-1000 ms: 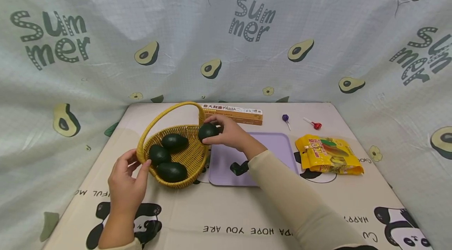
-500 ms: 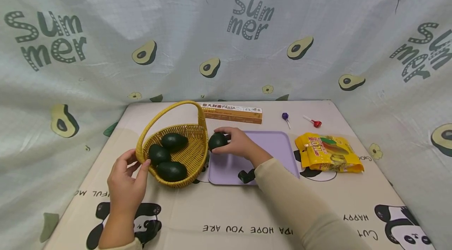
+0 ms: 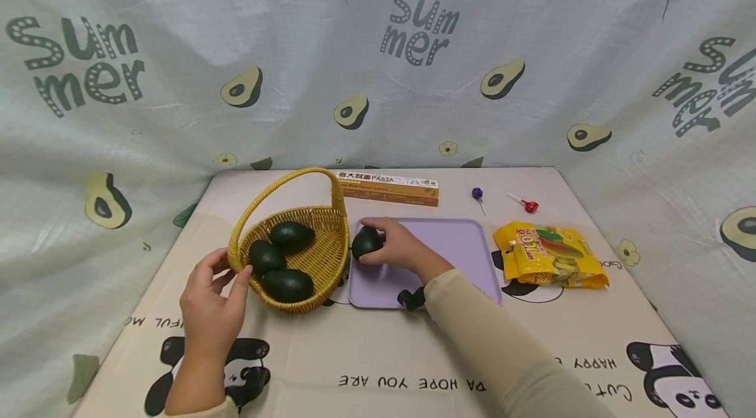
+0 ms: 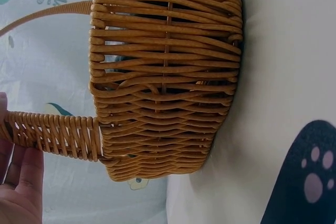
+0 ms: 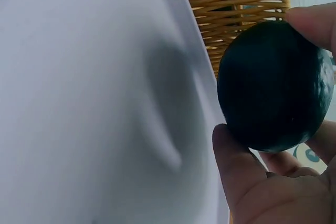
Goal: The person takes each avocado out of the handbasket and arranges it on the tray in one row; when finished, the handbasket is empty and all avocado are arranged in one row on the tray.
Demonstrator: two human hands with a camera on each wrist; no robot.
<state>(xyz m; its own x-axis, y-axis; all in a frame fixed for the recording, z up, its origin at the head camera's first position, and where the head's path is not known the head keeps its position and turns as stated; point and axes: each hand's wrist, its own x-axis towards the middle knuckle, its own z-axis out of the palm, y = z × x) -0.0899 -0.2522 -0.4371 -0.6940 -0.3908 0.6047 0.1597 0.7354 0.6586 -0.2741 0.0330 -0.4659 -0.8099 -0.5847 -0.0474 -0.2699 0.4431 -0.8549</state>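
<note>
Right hand grips an avocado — fingers curled round it.

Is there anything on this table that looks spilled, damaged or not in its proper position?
Nothing stands out. The wicker basket stands upright with three avocados inside, the left hand at its rim. The right hand holds a fourth avocado over the purple tray. The snack bag and pasta box look intact.

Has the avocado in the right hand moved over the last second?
Yes. The avocado in the right hand went from above the basket rim rightward and down, over the purple tray.
</note>
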